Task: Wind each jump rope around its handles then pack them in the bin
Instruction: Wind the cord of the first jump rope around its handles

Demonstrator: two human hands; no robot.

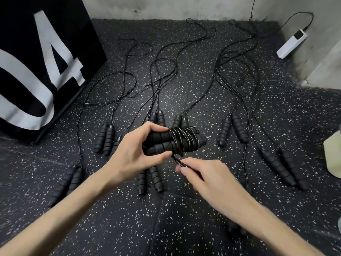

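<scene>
Right hand [208, 177] pinched the loose rope end [178, 160] just below the bundle. Left hand [137, 154] gripped the paired foam handles [158, 143], held level above the floor, cord coils [183, 140] wrapped round their right half. Behind: unwound jump ropes [156, 119] spread on speckled rubber floor [129, 218]. Far right, white power bank [292, 43] by the wall.

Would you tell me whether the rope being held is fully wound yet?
Nearly: cord coils wrap the paired handles in the left hand, but a short tail remains loose, pinched by the right hand.
</scene>
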